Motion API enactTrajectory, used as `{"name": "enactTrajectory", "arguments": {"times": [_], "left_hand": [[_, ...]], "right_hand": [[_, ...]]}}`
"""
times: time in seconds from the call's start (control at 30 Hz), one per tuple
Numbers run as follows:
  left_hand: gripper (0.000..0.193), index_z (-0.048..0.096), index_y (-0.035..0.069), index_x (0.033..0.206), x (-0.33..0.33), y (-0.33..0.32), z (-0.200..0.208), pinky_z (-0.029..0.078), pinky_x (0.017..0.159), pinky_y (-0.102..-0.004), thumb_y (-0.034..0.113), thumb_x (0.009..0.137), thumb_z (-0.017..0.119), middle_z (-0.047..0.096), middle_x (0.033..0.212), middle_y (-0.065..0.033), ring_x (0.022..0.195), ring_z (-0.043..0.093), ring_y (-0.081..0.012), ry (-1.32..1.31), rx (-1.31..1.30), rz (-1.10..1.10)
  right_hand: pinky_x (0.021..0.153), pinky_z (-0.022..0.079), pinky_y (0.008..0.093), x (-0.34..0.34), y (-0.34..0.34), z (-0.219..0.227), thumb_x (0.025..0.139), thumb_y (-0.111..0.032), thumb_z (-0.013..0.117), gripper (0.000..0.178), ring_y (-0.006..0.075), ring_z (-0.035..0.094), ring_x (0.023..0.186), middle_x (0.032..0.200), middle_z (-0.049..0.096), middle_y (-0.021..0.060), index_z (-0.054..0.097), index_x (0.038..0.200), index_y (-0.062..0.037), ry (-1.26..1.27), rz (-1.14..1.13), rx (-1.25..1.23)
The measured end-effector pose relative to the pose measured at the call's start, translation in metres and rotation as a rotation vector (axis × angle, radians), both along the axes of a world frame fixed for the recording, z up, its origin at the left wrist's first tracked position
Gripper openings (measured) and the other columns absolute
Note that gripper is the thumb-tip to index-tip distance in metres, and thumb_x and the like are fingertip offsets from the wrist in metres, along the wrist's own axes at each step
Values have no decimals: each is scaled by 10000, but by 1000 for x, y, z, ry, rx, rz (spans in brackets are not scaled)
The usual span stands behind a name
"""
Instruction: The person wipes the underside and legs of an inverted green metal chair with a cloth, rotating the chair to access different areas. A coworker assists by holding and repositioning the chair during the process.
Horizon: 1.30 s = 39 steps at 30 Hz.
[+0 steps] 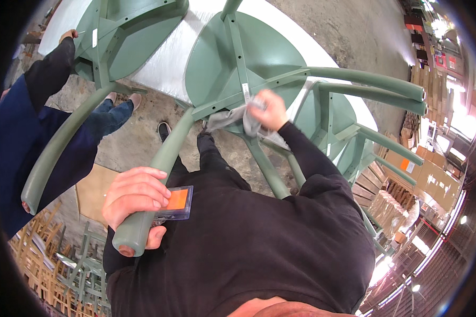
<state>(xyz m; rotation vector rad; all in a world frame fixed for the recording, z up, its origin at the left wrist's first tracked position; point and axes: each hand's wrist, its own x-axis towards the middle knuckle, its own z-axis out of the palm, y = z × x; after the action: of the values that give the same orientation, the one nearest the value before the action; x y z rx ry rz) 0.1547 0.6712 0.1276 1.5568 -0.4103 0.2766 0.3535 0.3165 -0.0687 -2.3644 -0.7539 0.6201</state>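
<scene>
An upturned green wooden chair (209,58) lies with its seat underside up on a table (166,50) with a whitish covering. My left hand (135,198) is wrapped round one of its legs (173,138), close to the leg's brown-tipped end. By those fingertips is a badge (177,203) with an orange card in a clear holder. My right hand (269,110) is closed on a grey cloth (226,119), which hangs against the frame rail at the seat's near edge. A small white label (245,92) is on the cross brace just beyond that hand.
At the left, a co-worker in dark blue has a hand (67,35) at another upturned green chair (137,50). More green chairs (337,113) stand at the right, legs jutting out. Cardboard boxes (433,182) are stacked far right; wooden chair frames (45,248) are piled lower left.
</scene>
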Motion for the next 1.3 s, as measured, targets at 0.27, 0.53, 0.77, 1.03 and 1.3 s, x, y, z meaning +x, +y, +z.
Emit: {"name": "enactTrajectory", "arguments": {"times": [0.27,0.53,0.77,1.03,1.3], "left_hand": [[392,552,30,1029,-8,0,0,569,833,-549,227,760,757,701,788,-143,739,726,-304,12,55,-12],[419,532,22,1057,-9,2,-4,536,882,-574,279,793,732,680,798,-147,766,706,-313,30,63,-57],[412,512,33,1057,-10,10,-4,542,896,-588,236,777,736,687,829,-166,788,717,-333,55,98,-104],[438,518,44,1042,-21,-4,1,504,936,-604,322,809,764,669,808,-155,797,706,-320,138,83,20],[467,486,43,1040,-23,-4,10,481,968,-627,346,828,772,656,827,-151,836,699,-317,185,121,-5]], "right_hand": [[1206,328,495,30,58,-33,735,-53,741,476,367,376,1480,1505,517,105,616,1189,-121,-498,71,198],[1044,457,494,-28,-70,-14,733,-7,672,427,353,583,1194,1175,669,115,646,1149,-101,-327,-57,154],[1040,458,487,55,-70,-70,917,-111,595,432,431,577,1195,1268,631,245,556,1343,-44,-384,-1214,183],[1142,422,493,-29,-80,-86,727,-17,739,689,415,470,1362,1456,442,208,520,1368,-148,-328,-529,22],[1086,438,496,68,-80,-95,775,-48,661,525,398,529,1295,1367,575,194,556,1289,-60,-529,-1230,-67]]}}
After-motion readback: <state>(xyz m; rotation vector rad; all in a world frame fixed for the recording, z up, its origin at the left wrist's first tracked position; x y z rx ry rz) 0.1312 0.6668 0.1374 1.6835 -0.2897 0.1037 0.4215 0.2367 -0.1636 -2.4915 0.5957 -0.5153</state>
